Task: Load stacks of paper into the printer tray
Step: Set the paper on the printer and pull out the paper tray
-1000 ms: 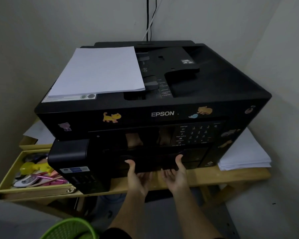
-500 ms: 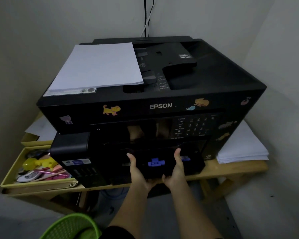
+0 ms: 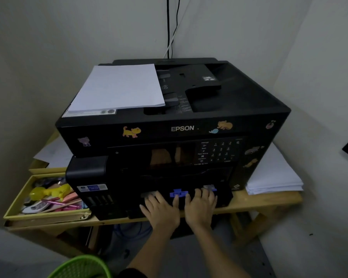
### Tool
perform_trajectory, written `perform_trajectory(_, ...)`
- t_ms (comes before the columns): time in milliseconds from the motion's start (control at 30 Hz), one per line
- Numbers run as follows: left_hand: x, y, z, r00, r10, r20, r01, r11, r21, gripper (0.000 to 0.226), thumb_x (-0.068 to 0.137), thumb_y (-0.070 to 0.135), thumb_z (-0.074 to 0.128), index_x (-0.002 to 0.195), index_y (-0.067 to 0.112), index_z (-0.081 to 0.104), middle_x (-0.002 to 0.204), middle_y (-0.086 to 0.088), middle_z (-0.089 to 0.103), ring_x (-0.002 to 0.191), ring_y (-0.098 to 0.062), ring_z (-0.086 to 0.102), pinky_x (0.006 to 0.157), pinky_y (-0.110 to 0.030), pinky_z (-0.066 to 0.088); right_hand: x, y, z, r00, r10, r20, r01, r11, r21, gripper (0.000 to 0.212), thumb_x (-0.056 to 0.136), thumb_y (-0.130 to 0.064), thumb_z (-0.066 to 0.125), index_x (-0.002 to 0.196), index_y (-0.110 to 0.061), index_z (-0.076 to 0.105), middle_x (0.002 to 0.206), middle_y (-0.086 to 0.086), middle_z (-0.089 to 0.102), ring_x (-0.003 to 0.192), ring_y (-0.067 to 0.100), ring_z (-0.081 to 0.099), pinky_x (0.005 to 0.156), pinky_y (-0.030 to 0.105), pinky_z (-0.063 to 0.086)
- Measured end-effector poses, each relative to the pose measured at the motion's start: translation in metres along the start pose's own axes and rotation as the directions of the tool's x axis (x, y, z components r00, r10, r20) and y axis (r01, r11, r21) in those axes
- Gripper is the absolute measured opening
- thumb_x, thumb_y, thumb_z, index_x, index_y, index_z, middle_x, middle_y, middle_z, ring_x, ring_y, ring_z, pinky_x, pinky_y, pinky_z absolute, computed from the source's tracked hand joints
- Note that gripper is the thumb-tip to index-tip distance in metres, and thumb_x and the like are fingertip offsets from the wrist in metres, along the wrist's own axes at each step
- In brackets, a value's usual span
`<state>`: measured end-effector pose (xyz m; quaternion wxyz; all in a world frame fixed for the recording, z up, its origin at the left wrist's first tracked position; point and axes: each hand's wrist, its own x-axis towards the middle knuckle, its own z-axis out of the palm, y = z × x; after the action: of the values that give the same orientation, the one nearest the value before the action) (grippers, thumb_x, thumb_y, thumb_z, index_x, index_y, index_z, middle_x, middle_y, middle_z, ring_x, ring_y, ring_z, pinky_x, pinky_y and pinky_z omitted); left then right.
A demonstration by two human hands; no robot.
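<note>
A black Epson printer (image 3: 239,109) with animal stickers stands on a wooden table. A stack of white paper (image 3: 119,88) lies on its top left. The black paper tray (image 3: 223,197) sticks out a little from the printer's lower front, with a blue paper guide (image 3: 178,193) showing inside it. My left hand (image 3: 161,211) and my right hand (image 3: 201,205) rest palm down on the tray's front part, fingers spread, one on each side of the blue guide. Neither hand holds paper.
A second white paper stack (image 3: 273,175) lies on the wooden table (image 3: 269,201) right of the printer. A yellow tray (image 3: 14,207) of pens and small items sits left. A green basket (image 3: 82,267) is below. Walls close in on both sides.
The tray has slid out from the printer front, baring the blue guide. Both hands turned from palm-up under the tray's front edge to palm-down on top of it.
</note>
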<state>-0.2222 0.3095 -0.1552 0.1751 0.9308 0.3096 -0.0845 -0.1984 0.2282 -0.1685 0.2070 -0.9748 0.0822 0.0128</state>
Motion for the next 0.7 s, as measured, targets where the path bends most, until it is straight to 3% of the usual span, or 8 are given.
perform_trajectory(200,0.012,-0.023,0.001,0.977,0.187,0.099,-0.197,0.975,0.101,0.073,0.095,0.062,0.013,0.154,0.02,0.009,0.162,-0.006,0.004,0.15,-0.025,-0.007,0.121,-0.041,-0.007,0.007,0.017,0.002,0.977,-0.142,0.161,0.154,0.986,-0.066,0.058,0.101,-0.046,0.015,0.149,-0.017,0.027,0.16,0.001,0.017,0.15,0.02,-0.003,0.12,0.043,-0.008)
perform_trajectory(567,-0.01,-0.04,0.006,0.965,0.244,0.092,-0.258,0.946,0.195,0.073,0.096,0.061,0.017,0.152,0.015,0.014,0.161,-0.01,0.011,0.15,-0.028,-0.003,0.121,-0.042,-0.001,-0.019,0.03,0.0,0.965,-0.174,0.194,0.192,0.978,-0.077,0.058,0.1,-0.046,0.017,0.148,-0.015,0.027,0.157,0.004,0.025,0.15,0.023,0.003,0.121,0.044,-0.004)
perform_trajectory(700,-0.014,-0.042,0.002,0.964,0.22,0.148,-0.245,0.952,0.183,0.071,0.096,0.059,0.017,0.152,0.016,0.016,0.16,-0.009,0.013,0.15,-0.027,-0.002,0.122,-0.042,0.001,-0.021,0.036,-0.01,0.94,-0.185,0.287,0.219,0.971,-0.092,0.062,0.1,-0.048,0.017,0.149,-0.012,0.024,0.157,0.006,0.024,0.149,0.025,0.003,0.121,0.045,-0.003)
